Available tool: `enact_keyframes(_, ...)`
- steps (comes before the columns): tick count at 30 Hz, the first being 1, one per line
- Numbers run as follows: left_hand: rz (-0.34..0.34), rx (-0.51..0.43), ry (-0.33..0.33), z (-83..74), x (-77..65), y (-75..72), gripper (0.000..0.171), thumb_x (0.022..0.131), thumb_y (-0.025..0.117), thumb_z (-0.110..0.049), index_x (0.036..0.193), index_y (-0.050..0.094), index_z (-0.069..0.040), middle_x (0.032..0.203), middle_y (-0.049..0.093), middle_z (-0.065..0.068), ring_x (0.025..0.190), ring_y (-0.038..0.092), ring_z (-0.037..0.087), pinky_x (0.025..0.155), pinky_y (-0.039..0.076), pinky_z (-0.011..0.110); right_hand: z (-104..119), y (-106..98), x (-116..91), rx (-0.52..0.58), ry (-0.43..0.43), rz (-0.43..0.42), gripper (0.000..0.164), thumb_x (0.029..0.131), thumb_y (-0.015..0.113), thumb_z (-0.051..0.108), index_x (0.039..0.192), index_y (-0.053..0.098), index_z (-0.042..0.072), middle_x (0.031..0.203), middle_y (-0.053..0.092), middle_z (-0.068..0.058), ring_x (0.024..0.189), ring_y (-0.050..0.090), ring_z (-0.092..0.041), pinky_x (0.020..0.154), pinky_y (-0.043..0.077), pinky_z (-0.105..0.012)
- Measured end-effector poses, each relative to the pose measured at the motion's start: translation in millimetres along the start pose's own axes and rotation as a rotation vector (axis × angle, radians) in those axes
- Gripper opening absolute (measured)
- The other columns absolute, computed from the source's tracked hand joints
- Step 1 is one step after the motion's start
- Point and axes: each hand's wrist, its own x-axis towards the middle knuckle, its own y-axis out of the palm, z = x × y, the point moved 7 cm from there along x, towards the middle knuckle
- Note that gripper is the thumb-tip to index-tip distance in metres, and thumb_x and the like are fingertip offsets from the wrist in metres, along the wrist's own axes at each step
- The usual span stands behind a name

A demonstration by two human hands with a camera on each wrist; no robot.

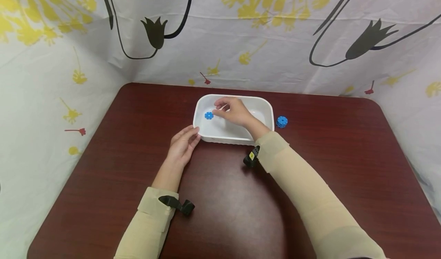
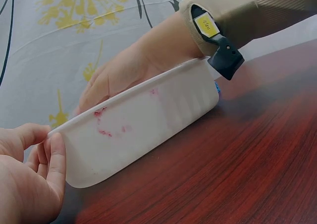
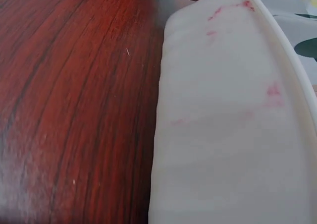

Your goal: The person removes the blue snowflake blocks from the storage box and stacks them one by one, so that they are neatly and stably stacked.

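Observation:
A white plastic tray (image 1: pixel 237 140) with raised sides stands on the table. Inside it, near the left end, lies a blue notched plastic disc (image 1: pixel 208 116). My left hand (image 1: pixel 182 146) grips the tray's near left corner; in the left wrist view the thumb (image 2: pixel 35 134) is at the rim and the fingers are against the outer wall. Over the tray's inside, my right hand (image 1: pixel 234 111) has its fingers loosely bent, thumb tip beside the disc, nothing showing between thumb and forefinger. From the left wrist side, the tray wall hides its fingertips.
Just right of the tray is a small stack of blue notched discs (image 1: pixel 281 121). Dark red wood-grain table (image 1: pixel 138 136) surrounds the tray, with a printed white cloth (image 1: pixel 206 41) hanging behind. Pink smudges mark the tray's outer wall (image 3: pixel 223 135).

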Motion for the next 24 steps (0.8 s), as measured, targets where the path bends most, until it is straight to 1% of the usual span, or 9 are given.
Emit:
enact_keyframes(3, 0.003, -0.005, -0.005, -0.1, -0.3, 0.0, 0.012, 0.094, 0.068, 0.002, 0.101, 0.062, -0.005, 0.083, 0.064, 0.002, 0.074, 0.063, 0.009, 0.077, 0.061, 0.018, 2.5, 8.0, 1.9, -0.041, 0.002, 0.062, 0.031, 0.095, 0.072, 0.016, 0.121, 0.069, -0.001, 0.107, 0.071, -0.014, 0.100, 0.065, -0.028, 0.089, 0.057, -0.034)
enact_keyframes(6, 0.005, -0.009, -0.004, -0.1, -0.2, 0.4, 0.012, 0.094, 0.067, 0.003, 0.101, 0.061, -0.005, 0.082, 0.064, 0.002, 0.073, 0.063, 0.009, 0.075, 0.060, 0.017, 1.8, 16.8, 2.2, -0.110, 0.020, 0.152, 0.034, 0.095, 0.069, 0.012, 0.126, 0.067, 0.000, 0.104, 0.070, -0.013, 0.098, 0.064, -0.026, 0.088, 0.056, -0.034)
enact_keyframes(11, 0.006, -0.005, 0.000, 0.8, -0.2, 1.4, 0.012, 0.094, 0.067, 0.004, 0.100, 0.061, -0.005, 0.081, 0.064, 0.002, 0.072, 0.062, 0.008, 0.073, 0.060, 0.017, -1.8, 31.2, -1.6, -0.276, 0.039, 0.336, 0.051, 0.091, 0.064, 0.008, 0.141, 0.058, 0.005, 0.099, 0.071, -0.012, 0.087, 0.061, -0.022, 0.084, 0.053, -0.032)
enact_keyframes(14, 0.010, -0.005, -0.004, 1.5, -0.1, 1.5, 0.012, 0.094, 0.066, 0.004, 0.100, 0.061, -0.005, 0.080, 0.064, 0.002, 0.071, 0.062, 0.009, 0.072, 0.060, 0.017, -2.7, 36.7, -4.3, -0.347, 0.044, 0.402, 0.059, 0.090, 0.064, 0.009, 0.148, 0.052, 0.009, 0.096, 0.069, -0.012, 0.082, 0.057, -0.020, 0.082, 0.051, -0.031)
enact_keyframes(16, 0.011, -0.005, -0.003, 1.5, 0.1, 1.4, 0.012, 0.094, 0.066, 0.004, 0.100, 0.061, -0.005, 0.080, 0.064, 0.002, 0.071, 0.062, 0.009, 0.072, 0.060, 0.017, -2.7, 38.2, -5.2, -0.370, 0.047, 0.414, 0.062, 0.090, 0.065, 0.012, 0.150, 0.049, 0.011, 0.091, 0.067, -0.010, 0.079, 0.055, -0.019, 0.082, 0.050, -0.031)
enact_keyframes(17, 0.011, -0.003, -0.002, 1.4, 0.1, 1.2, 0.012, 0.094, 0.067, 0.004, 0.100, 0.061, -0.005, 0.080, 0.064, 0.001, 0.071, 0.062, 0.009, 0.072, 0.060, 0.017, -2.3, 38.3, -5.2, -0.381, 0.045, 0.408, 0.061, 0.090, 0.065, 0.013, 0.149, 0.051, 0.011, 0.089, 0.066, -0.008, 0.079, 0.055, -0.017, 0.081, 0.050, -0.030)
enact_keyframes(19, 0.010, -0.002, -0.002, 1.0, 0.3, 1.0, 0.012, 0.094, 0.067, 0.004, 0.100, 0.061, -0.005, 0.079, 0.064, 0.001, 0.071, 0.062, 0.009, 0.072, 0.060, 0.017, -2.3, 37.0, -4.8, -0.382, 0.047, 0.381, 0.053, 0.090, 0.068, 0.015, 0.142, 0.059, 0.010, 0.083, 0.065, -0.007, 0.075, 0.054, -0.017, 0.078, 0.050, -0.031)
enact_keyframes(21, 0.010, 0.000, -0.003, 0.6, 0.5, 0.6, 0.012, 0.094, 0.067, 0.004, 0.100, 0.061, -0.005, 0.080, 0.063, 0.002, 0.071, 0.062, 0.009, 0.072, 0.060, 0.017, -2.3, 33.8, -3.9, -0.367, 0.046, 0.336, 0.045, 0.089, 0.072, 0.017, 0.132, 0.065, 0.008, 0.078, 0.063, -0.005, 0.072, 0.054, -0.017, 0.074, 0.049, -0.031)
enact_keyframes(24, 0.007, 0.002, -0.005, -0.3, 0.6, -0.1, 0.012, 0.094, 0.068, 0.004, 0.099, 0.063, -0.006, 0.082, 0.063, 0.002, 0.072, 0.062, 0.009, 0.073, 0.060, 0.017, -3.1, 29.1, -2.7, -0.315, 0.050, 0.274, 0.040, 0.086, 0.080, 0.019, 0.121, 0.068, 0.006, 0.076, 0.061, -0.004, 0.070, 0.053, -0.017, 0.071, 0.048, -0.030)
